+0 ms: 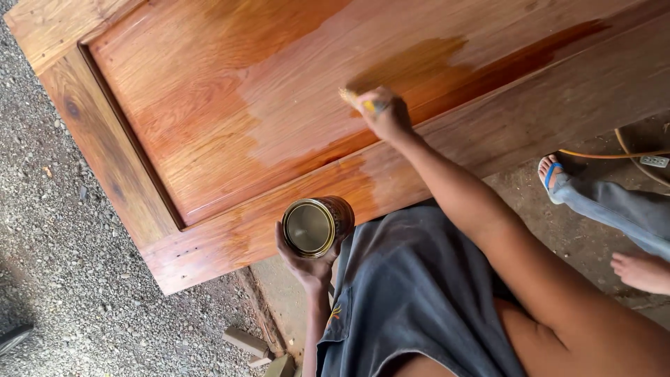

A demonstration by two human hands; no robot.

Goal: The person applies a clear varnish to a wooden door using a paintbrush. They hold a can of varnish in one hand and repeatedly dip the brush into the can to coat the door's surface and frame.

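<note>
Grey shorts point(412, 286) over the person's lap fill the lower foreground, nearest the camera. The right forearm runs from the lower right corner diagonally up and left, nearly straight, ending at the right hand point(386, 115), which is closed around a small brush point(357, 99); only its pale tip and a bit of handle show past the fingers, resting on the wooden door panel point(209, 119). The left arm rises from below, elbow bent, wrist turned up; the left hand point(307, 262) cups a round metal can point(317, 225) from beneath, fingers wrapped about its side, its open mouth facing the camera, just off the panel's lower rail. The panel lies flat and tilted across the view: a recessed centre field within a raised frame, partly darkened by glossy wet stain point(447, 66) around the brush, paler bare wood between. Gravel ground point(63, 265) lies to the left. At right, another person's foot in a blue-strapped sandal point(553, 174), a grey trouser leg and an orange cable point(607, 154).
</note>
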